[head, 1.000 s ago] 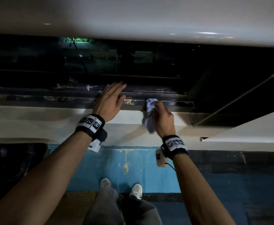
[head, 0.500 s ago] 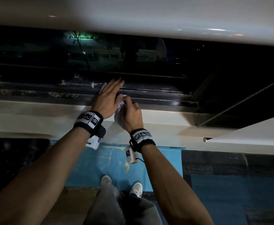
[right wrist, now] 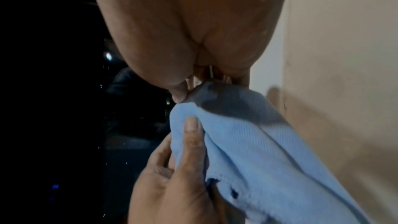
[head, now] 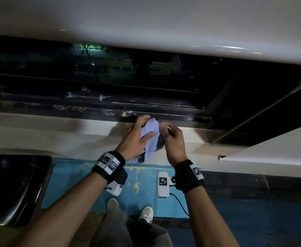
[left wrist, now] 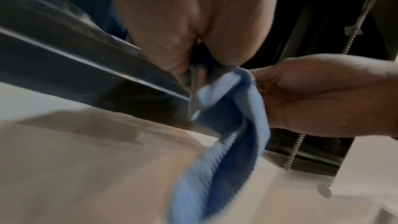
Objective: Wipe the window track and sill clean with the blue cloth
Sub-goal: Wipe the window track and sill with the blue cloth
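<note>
The blue cloth (head: 151,141) hangs bunched between both hands, in front of the white sill (head: 66,132) and just below the dark window track (head: 74,108). My left hand (head: 147,127) grips its left side, thumb laid across the front and fingers behind. My right hand (head: 164,126) pinches the cloth's top right edge with curled fingers. The right wrist view shows the ribbed cloth (right wrist: 247,142) with a dark soiled patch near my right fingertips and the left thumb (right wrist: 191,135) pressed on it. Seen from the left wrist, the cloth (left wrist: 228,142) droops over the sill (left wrist: 86,159) beside the track (left wrist: 64,57).
Yellowish dirt specks (head: 124,114) sit on the track left of the hands. A blind's bead chain (head: 253,116) slants down at the right, above the blind's white bottom rail (head: 271,154). Dark window glass lies beyond. Below are a blue floor (head: 78,184) and my shoes (head: 147,213).
My left hand came off the track and took hold of the cloth. My right hand drew the cloth back from the track; both hands now hold it over the sill.
</note>
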`<state>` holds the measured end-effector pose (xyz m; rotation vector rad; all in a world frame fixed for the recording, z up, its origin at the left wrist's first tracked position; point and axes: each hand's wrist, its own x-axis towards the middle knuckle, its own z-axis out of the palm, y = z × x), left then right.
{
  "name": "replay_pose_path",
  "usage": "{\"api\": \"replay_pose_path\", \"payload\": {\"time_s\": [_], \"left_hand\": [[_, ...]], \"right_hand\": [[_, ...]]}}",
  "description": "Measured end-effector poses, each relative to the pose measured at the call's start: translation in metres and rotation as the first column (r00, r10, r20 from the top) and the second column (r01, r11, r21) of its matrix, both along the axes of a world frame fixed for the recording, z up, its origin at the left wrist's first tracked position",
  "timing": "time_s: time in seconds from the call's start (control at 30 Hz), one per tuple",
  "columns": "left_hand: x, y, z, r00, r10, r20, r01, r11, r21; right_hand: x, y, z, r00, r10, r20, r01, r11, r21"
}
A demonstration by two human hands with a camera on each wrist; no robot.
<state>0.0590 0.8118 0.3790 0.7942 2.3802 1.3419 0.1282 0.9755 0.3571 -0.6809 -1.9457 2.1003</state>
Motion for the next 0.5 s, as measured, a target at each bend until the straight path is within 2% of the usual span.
{"api": "replay_pose_path", "payload": {"time_s": [0.03,0.1,0.13,0.17,0.23,0.27,0.3,0.33,0.4,0.43,0.5], "left_hand": [[0.001,0.009,-0.001,1.000,0.021,-0.020,-0.021,1.000,0.000],[-0.003,0.025,-0.001,0.989,0.041,-0.142,-0.044,0.999,-0.019],[-0.006,0.032,-0.001,0.979,0.035,-0.202,-0.043,0.999,-0.032],[-0.010,0.039,0.000,0.965,0.028,-0.261,-0.040,0.998,-0.041],[-0.019,0.053,-0.003,0.914,-0.013,-0.404,-0.022,0.996,-0.083],[-0.023,0.062,-0.006,0.876,-0.039,-0.480,-0.016,0.994,-0.110],[-0.026,0.070,-0.009,0.839,-0.072,-0.540,-0.006,0.990,-0.142],[-0.028,0.079,-0.013,0.806,-0.104,-0.583,0.006,0.986,-0.168],[-0.027,0.091,-0.024,0.783,-0.160,-0.601,0.029,0.975,-0.221],[-0.025,0.094,-0.030,0.785,-0.172,-0.595,0.028,0.970,-0.243],[-0.020,0.095,-0.044,0.768,-0.178,-0.616,-0.003,0.959,-0.282]], "right_hand": [[0.003,0.007,0.000,1.000,-0.015,0.008,0.015,1.000,0.024],[0.008,0.027,0.007,0.996,-0.061,0.061,0.041,0.957,0.287],[0.010,0.038,0.011,0.994,-0.085,0.066,0.045,0.884,0.465],[0.011,0.051,0.017,0.994,-0.102,0.037,0.056,0.772,0.633],[0.007,0.075,0.025,0.996,-0.071,-0.053,0.082,0.495,0.865],[0.002,0.085,0.024,0.997,-0.028,-0.066,0.071,0.391,0.917],[-0.004,0.095,0.022,0.998,0.021,-0.060,0.050,0.326,0.944],[-0.011,0.102,0.017,0.997,0.067,-0.029,0.009,0.276,0.961],[-0.019,0.107,0.011,0.991,0.124,0.052,-0.073,0.176,0.982],[-0.022,0.107,0.006,0.988,0.137,0.075,-0.094,0.136,0.986],[-0.026,0.102,0.002,0.987,0.142,0.078,-0.095,0.113,0.989]]}}
